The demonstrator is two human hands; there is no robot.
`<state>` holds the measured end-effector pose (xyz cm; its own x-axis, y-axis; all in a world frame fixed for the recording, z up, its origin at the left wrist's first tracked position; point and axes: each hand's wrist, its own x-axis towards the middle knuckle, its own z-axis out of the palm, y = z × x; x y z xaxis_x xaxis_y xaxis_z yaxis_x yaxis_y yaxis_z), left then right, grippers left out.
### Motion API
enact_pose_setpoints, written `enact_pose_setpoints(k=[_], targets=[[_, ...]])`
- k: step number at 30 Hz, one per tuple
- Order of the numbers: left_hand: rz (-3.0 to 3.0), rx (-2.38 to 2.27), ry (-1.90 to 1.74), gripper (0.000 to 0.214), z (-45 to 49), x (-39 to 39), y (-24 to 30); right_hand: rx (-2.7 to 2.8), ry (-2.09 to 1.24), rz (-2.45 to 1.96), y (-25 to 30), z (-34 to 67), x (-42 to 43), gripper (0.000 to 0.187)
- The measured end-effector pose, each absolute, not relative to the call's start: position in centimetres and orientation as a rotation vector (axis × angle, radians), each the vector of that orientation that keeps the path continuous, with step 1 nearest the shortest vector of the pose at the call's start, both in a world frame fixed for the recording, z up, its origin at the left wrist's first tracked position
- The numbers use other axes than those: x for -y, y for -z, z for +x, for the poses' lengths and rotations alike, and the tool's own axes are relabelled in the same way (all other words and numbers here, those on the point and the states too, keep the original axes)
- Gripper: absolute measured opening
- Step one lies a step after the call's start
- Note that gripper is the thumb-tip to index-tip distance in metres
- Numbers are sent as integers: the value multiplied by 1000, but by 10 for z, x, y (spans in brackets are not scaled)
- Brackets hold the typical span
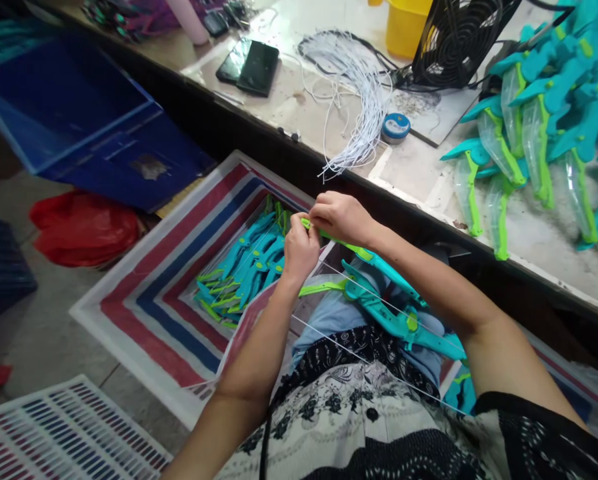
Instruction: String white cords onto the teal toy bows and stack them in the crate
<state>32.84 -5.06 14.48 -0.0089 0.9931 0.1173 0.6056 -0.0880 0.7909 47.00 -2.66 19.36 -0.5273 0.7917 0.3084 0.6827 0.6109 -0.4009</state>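
Note:
A teal and green toy bow [385,301] lies across my lap, its green tip raised toward the bench. My left hand [300,250] and my right hand [339,217] are both closed in a pinch around that tip, where a thin white string [379,301] runs off along the bow. Just beyond my hands, a striped woven bag [159,293] on the floor holds several more teal and green bows [243,267].
The bench [429,173] ahead carries a bundle of white strings [363,107], a small tape roll [395,127], two phones [249,65], a yellow bucket [405,27], a black fan [456,37] and a pile of bagged bows [543,127]. Blue crates [79,113] and a red bag [81,227] lie left.

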Motion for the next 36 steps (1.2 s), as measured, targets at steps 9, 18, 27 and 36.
enact_pose_setpoints(k=[9, 18, 27, 36], targets=[[1575, -1302, -1452, 11, 335, 57, -133, 1984, -194, -1346, -185, 522, -10, 17], [949, -1120, -1153, 31, 327, 45, -166, 1654, -322, -1078, -192, 470, 50, 18], [1356, -1485, -1250, 4, 305, 46, -182, 1309, -698, -1211, -145, 425, 70, 17], [735, -1203, -1021, 32, 306, 56, -187, 1282, -680, -1164, -149, 421, 63, 13]])
